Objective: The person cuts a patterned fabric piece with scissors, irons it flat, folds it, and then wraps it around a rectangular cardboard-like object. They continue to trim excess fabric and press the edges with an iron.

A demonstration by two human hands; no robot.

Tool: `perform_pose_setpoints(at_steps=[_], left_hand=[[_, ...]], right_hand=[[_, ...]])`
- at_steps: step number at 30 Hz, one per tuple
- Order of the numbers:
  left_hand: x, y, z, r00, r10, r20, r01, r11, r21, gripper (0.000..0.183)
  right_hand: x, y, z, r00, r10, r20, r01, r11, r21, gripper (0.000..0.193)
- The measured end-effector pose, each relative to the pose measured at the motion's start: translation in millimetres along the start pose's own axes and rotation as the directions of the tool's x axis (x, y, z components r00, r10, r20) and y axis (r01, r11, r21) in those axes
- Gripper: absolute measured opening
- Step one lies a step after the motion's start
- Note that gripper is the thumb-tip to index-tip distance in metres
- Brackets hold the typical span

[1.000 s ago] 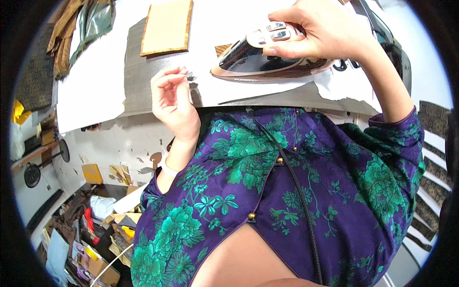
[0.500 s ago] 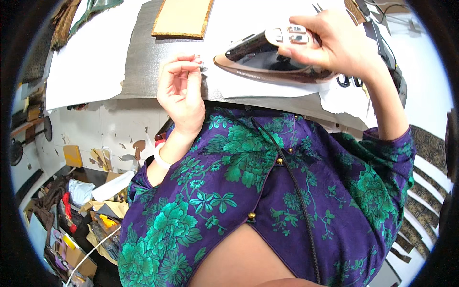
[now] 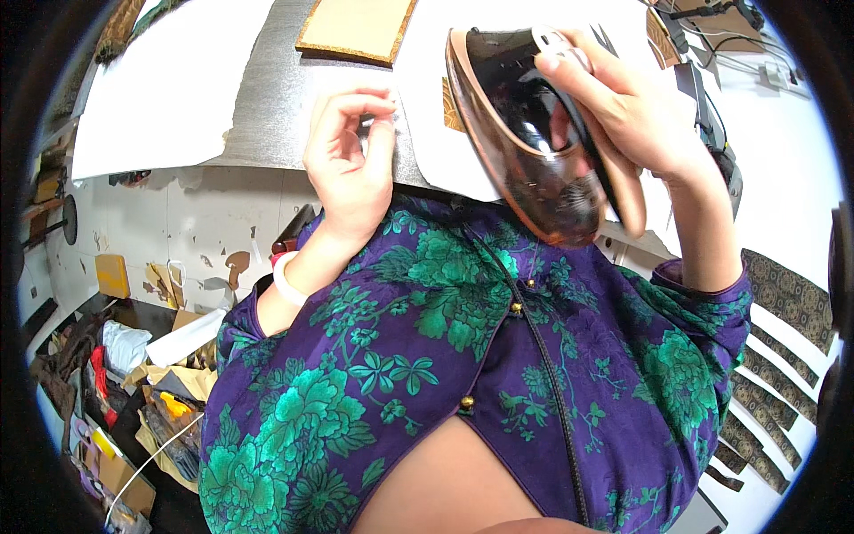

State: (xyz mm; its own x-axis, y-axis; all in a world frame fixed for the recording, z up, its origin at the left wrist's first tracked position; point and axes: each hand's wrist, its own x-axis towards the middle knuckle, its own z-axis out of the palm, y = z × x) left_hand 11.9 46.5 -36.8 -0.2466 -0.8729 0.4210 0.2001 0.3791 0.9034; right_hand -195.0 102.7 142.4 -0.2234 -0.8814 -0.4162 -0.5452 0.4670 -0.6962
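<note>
Workshop, prob. craft/textile: iron [image 3: 525, 107], worktable [image 3: 276, 98], patterned strips [image 3: 787, 289], misc. mat'ls [image 3: 182, 383] heaped.

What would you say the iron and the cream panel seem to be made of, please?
The iron looks like hard plastic, glossy black with a copper-toned edge, judging by its bright reflections. The cream panel could be fabric or card: its face looks matte, without glare.
</note>
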Motion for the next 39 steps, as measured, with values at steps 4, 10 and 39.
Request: perform_pose_setpoints(at_steps=[4,10,39], left_hand=[[40,14,-3,0.955,0.042,0.292,-0.144,0.931,0.336,0.022],[55,-2,-8,0.959,-0.003,0.283,-0.136,0.872,0.470,0.028],[7,4,13,0.746,0.270,0.609,-0.547,0.770,0.329,0.024]], right_hand=[[15,2,23,0.991,0.097,-0.093,-0.073,0.969,0.235,0.044],[12,4,23,0.997,0.042,-0.062,-0.022,0.954,0.299,0.042],[42,21,-56,0.872,-0.466,0.147,0.460,0.681,-0.569,0.043]])
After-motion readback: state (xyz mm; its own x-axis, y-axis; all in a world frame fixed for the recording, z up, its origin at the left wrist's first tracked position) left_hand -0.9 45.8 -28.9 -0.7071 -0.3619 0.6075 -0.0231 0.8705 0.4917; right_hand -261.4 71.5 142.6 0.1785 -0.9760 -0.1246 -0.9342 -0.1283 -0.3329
